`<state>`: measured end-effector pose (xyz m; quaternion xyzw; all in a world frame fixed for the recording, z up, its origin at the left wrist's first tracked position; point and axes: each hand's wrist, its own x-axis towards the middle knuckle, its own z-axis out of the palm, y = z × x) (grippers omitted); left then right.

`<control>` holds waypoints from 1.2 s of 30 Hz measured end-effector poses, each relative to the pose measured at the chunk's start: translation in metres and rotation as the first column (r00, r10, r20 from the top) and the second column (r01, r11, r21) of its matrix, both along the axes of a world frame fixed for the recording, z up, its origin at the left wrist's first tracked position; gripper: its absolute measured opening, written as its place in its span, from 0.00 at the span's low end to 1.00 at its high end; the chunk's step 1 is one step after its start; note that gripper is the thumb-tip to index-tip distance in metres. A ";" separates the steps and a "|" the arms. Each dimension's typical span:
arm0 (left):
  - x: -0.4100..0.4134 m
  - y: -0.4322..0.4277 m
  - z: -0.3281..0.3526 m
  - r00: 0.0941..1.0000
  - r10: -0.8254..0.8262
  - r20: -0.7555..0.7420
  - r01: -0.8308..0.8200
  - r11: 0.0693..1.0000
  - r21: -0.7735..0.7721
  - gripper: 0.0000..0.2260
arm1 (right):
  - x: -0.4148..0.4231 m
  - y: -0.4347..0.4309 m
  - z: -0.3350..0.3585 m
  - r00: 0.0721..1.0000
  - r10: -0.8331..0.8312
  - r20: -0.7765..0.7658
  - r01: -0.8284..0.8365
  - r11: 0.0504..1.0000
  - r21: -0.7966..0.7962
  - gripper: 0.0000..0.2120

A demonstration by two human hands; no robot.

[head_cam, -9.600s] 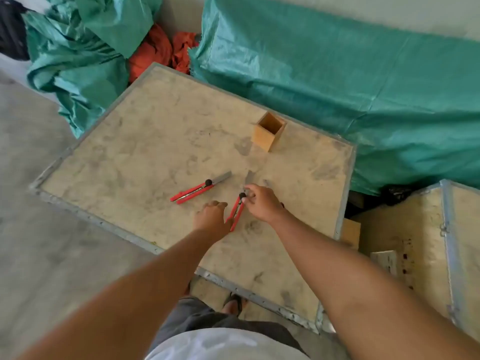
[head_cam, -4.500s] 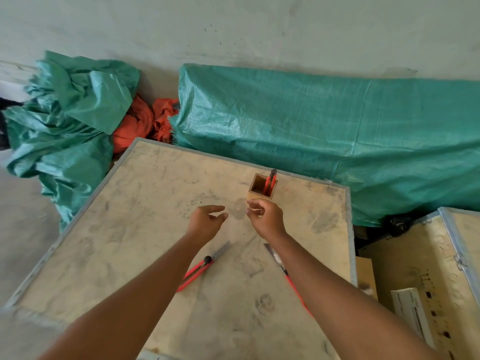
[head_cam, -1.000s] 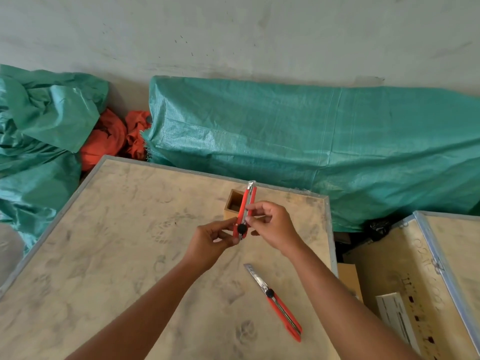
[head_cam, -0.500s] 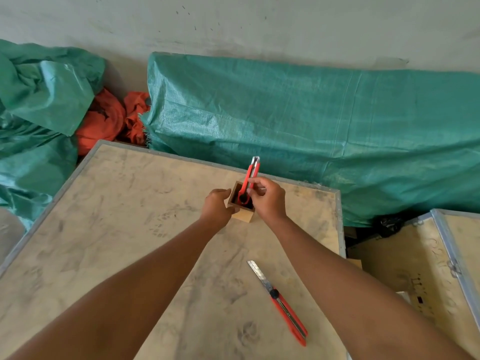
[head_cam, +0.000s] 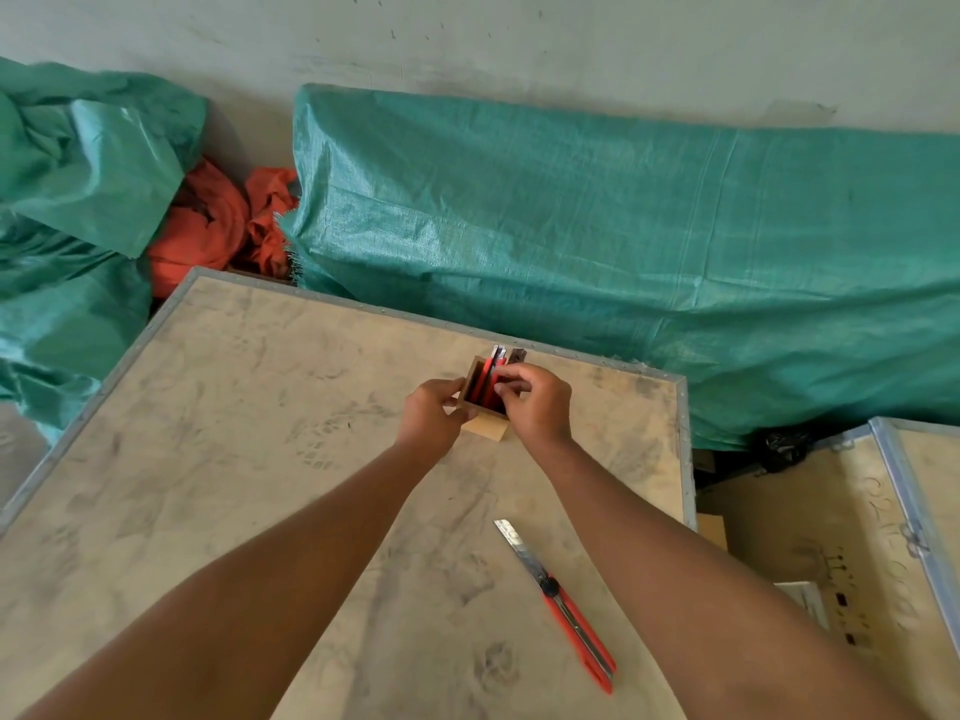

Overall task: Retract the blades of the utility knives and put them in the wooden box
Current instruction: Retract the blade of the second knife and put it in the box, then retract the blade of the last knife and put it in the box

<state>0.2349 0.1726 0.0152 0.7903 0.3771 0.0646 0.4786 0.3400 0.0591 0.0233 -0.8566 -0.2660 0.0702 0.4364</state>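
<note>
Near the far edge of the counter [head_cam: 218, 459], toward twelve o'clock, both bare forearms reach forward and converge on the wooden box [head_cam: 483, 407]. The left hand [head_cam: 431, 415] curls around the box's left wall, thumb and fingers pressed to the wood, steadying it. The right hand [head_cam: 535, 405] comes in from four o'clock with its wrist bent and its fingers pinched narrowly on a red utility knife [head_cam: 493, 379] that stands in the box; whether the pinch is fully closed on the handle cannot be told.

Inside the open-topped box two red knife bodies stand upright side by side, leaning toward one o'clock, their metal tips rising just above the far rim. A second tip [head_cam: 517, 354] shows just beside the first. The box sits tipped toward the camera, so its dark interior is visible.

At five o'clock from the hands, well apart from the box, a third knife [head_cam: 558, 602] lies flat on the counter, its blade extended and pointing toward eleven o'clock, red handle toward five.

Beyond the counter at twelve o'clock lies a green tarpaulin [head_cam: 623, 241], with orange cloth [head_cam: 213, 226] at ten o'clock and another crate [head_cam: 831, 537] at three.
</note>
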 end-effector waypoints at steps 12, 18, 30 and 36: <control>-0.018 -0.026 0.023 0.993 0.096 0.063 -0.096 0.995 -0.006 0.19 | -0.013 -0.051 0.021 1.000 0.024 0.015 -0.024 0.999 0.022 0.10; -0.045 -0.070 0.034 0.987 0.121 0.108 -0.112 0.990 -0.082 0.15 | -0.031 -0.096 0.026 0.995 0.042 -0.087 -0.044 0.999 -0.014 0.11; -0.083 -0.162 -0.033 0.995 0.036 -0.095 -0.039 0.999 -0.027 0.12 | -0.083 -0.192 -0.034 0.917 0.057 -0.395 -0.173 0.949 -0.263 0.16; -0.071 -0.174 -0.066 0.995 -0.002 -0.104 0.001 1.000 -0.002 0.12 | -0.096 -0.202 -0.061 0.904 0.073 -0.421 -0.221 0.923 -0.315 0.15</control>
